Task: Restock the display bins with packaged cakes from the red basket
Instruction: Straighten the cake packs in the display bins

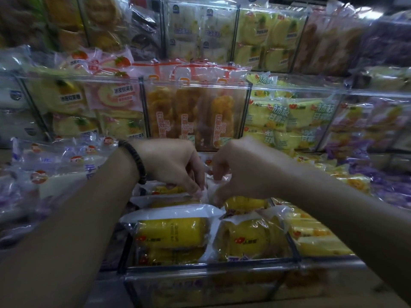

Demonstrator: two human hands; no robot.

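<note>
Both my hands reach into a clear display bin [211,266] low in the middle, filled with yellow packaged cakes [171,232]. My left hand [173,165], with a dark bracelet at the wrist, pinches the clear wrapper edge of a cake pack [205,193] at the back of the bin. My right hand [238,172] curls its fingers round the same pack from the right. Much of that pack is hidden under my fingers. The red basket is not in view.
Clear bins surround this one: white cakes [55,178] to the left, yellow packs [311,238] to the right, purple packs [387,185] far right. Upper shelves hold orange pastry packs [191,114] and yellow packs [287,114].
</note>
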